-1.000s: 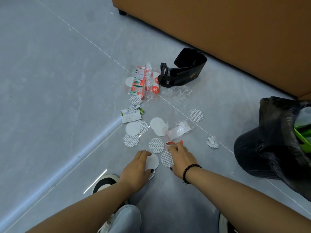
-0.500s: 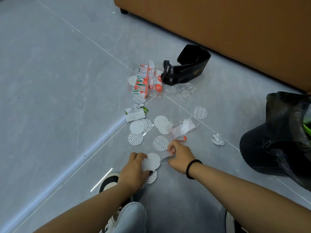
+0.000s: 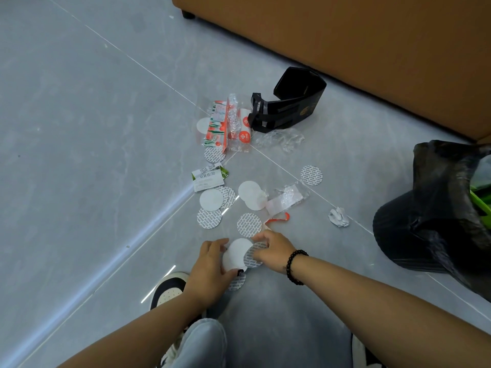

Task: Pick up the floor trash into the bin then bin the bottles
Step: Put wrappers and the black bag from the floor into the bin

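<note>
While both hands, left [image 3: 210,266] and right [image 3: 276,251], pinch round seals [image 3: 239,252], black-bagged bin [image 3: 435,208] holding green item [image 3: 481,197].

Discs [image 3: 249,192] scattered mid-floor [image 3: 79,128], wrappers [image 3: 225,126] behind them, box [image 3: 289,104] right of the wrappers, just before the cabinet [image 3: 372,49]. Bin bag [image 3: 438,208] at right edge; crumpled scrap [image 3: 338,217] between it and the discs.
</note>
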